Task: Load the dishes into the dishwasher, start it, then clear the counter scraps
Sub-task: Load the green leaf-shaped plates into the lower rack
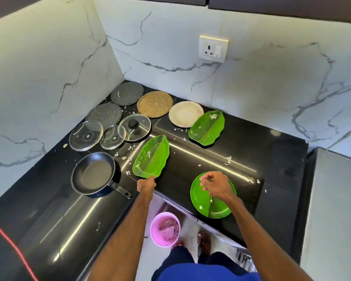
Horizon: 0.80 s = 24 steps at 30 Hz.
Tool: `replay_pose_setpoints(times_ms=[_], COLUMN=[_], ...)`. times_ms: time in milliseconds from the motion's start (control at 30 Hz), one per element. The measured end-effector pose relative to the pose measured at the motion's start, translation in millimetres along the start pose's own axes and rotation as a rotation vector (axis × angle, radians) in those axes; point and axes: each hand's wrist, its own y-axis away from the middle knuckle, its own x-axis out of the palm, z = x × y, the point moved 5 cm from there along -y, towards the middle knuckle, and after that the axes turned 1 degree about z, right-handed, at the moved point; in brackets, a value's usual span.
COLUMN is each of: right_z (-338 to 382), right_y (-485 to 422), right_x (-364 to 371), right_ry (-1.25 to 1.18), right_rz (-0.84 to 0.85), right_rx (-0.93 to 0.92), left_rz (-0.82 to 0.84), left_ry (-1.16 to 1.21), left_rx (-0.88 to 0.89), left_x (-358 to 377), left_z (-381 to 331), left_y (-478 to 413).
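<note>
Black polished stone makes up the counter (pixel 211 151), which runs into a corner of white veined marble wall (pixel 170 47). At the left of the counter sits a dark frying pan (pixel 93 176), its handle pointing toward the counter's front edge. Right of it lies the near leaf-shaped plate (pixel 151 157), bright green, and the left hand (pixel 145 184) grips its near tip at the counter edge, fingers wrapped round the end. A far leaf-shaped plate (pixel 207 128) lies farther back, touching a white plate (pixel 185 114). A round green plate (pixel 215 207) rests at the front edge, partly overhanging it. The right hand (pixel 215 186) hovers over it with fingers curled and tips drawn together; whether they pinch anything cannot be told.

Toward the corner lie a woven mat (pixel 154 104) and two dark mats (pixel 127 93), with three glass lids (pixel 135 127) overlapping in front of them. A pink bucket (pixel 165 228) stands on the floor below the edge, holding some waste. Pale scraps (pixel 228 160) are scattered over the counter and plates. A wall socket (pixel 213 49) sits above.
</note>
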Motion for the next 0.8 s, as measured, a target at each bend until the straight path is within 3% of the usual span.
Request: replay_pose_setpoints(times_ms=[133, 300, 333, 467, 567, 633, 800], right_z=[-2.2, 3.8, 6.0, 14.7, 19.1, 20.6, 21.1], right_y=[-10.6, -20.4, -22.1, -34.6, -42.4, -48.5, -74.1], right_x=[-10.8, -22.9, -24.1, -26.1, -27.4, -29.7, -40.1], right_ry=[-0.048, -0.077, -0.084, -0.098, -0.1, -0.093, -0.083], right_rz=[0.007, 0.023, 0.026, 0.056, 0.083, 0.095, 0.056], right_rx=[0.008, 0.021, 0.023, 0.026, 0.03, 0.034, 0.04], left_rz=[0.031, 0.108, 0.069, -0.365, -0.445, -0.439, -0.482], left_ry=[0.19, 0.294, 0.237, -0.554, -0.832, -0.893, -0.845], left_rx=[-0.055, 0.025, 0.108, 0.705, 1.128, 1.228, 1.274], left_x=[0.1, 6.3, 5.6, -3.1, 10.7, 18.8, 23.6], left_z=[-15.0, -46.1, -56.9, -103.7, -123.6, -127.9, -132.3], left_y=[0.1, 12.4, 19.2, 66.0, 96.9, 99.0, 98.6])
